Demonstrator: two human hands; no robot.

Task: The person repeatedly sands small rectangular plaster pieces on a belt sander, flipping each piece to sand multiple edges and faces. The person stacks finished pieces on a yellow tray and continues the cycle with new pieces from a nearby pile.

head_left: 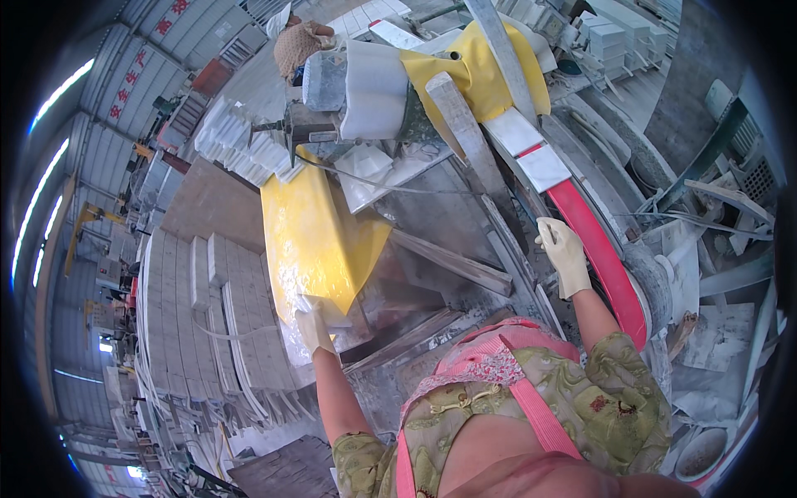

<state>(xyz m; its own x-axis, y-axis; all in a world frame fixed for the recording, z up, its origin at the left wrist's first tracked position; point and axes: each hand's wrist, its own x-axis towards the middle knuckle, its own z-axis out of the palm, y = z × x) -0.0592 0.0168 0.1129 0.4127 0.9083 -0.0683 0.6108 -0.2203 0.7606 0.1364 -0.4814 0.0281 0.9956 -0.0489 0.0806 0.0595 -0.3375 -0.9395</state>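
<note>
My left hand point(315, 330), in a pale glove, is closed on the edge of a white tile point(330, 308) at the near end of a wet yellow sheet point(303, 236). My fingers partly hide the tile. My right hand point(566, 259), gloved too, hovers beside a red conveyor belt point(594, 249); its fingers are loosely bent and apart, with nothing seen in them. Farther up the belt lie two white marbled tiles, the nearer one point(544, 168) and the farther one point(512, 131), with a narrow red gap between them.
Stacked white tiles point(241, 141) stand beyond the yellow sheet. Long grey slabs point(178, 307) are piled at the left. A machine under a yellow cover point(473, 70) spans the belt. A wooden bar point(452, 266) slants between my hands. Another person point(297, 46) is at the far left.
</note>
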